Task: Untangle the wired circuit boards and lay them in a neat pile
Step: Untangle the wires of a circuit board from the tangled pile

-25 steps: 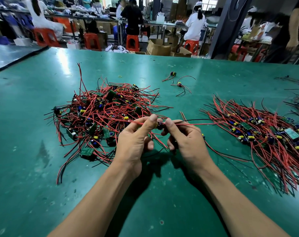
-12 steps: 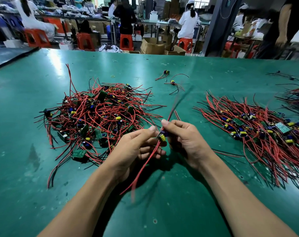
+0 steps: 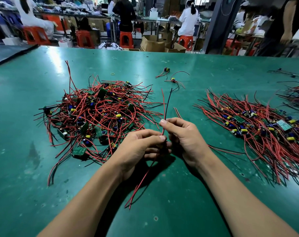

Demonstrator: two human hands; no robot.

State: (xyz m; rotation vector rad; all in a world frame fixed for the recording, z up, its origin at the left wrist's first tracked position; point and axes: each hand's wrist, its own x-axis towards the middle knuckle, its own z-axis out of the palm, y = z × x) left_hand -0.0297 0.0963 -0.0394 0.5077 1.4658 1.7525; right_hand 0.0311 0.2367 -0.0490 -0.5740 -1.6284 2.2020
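A tangled heap of small green circuit boards with red and black wires lies on the green table, left of my hands. To the right lies a pile of boards with their wires fanned out side by side. Between them my left hand and my right hand both pinch one wired board. The board itself is hidden in my fingers. One red and one black wire rise from it, and two red wires hang down toward me.
Two loose wired boards and a small yellow ring lie farther back on the green table. More wires lie at the far right edge. Beyond the table are people, orange stools and cardboard boxes.
The held board's wires have swung from lying sideways to standing nearly upright, one pair up, one pair hanging down. My hands have stayed together in the middle.
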